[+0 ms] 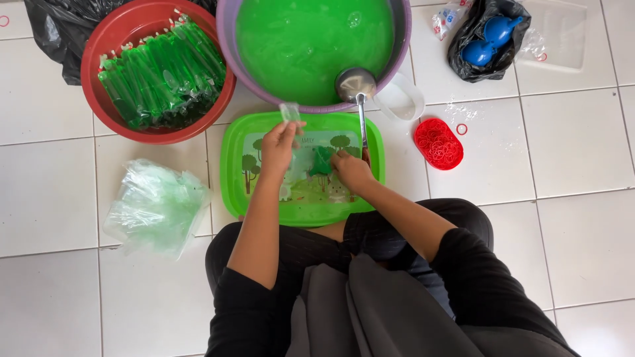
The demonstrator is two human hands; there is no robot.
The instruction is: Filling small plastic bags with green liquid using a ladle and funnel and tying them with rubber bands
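Over the green tray [231, 165] on the floor, the left hand [278, 147] pinches the top of a thin plastic bag [290, 112], while the right hand [350, 170] grips its lower, green-filled part [322, 162]. Beyond the tray, a ladle [356, 84] rests in the big basin [405, 39] of green liquid; the red basin [119, 30] to the left holds filled bags [162, 73].

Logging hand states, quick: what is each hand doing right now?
Left hand: closed, pinching the top of a small clear plastic bag.
Right hand: closed on the bag's green-filled lower end.
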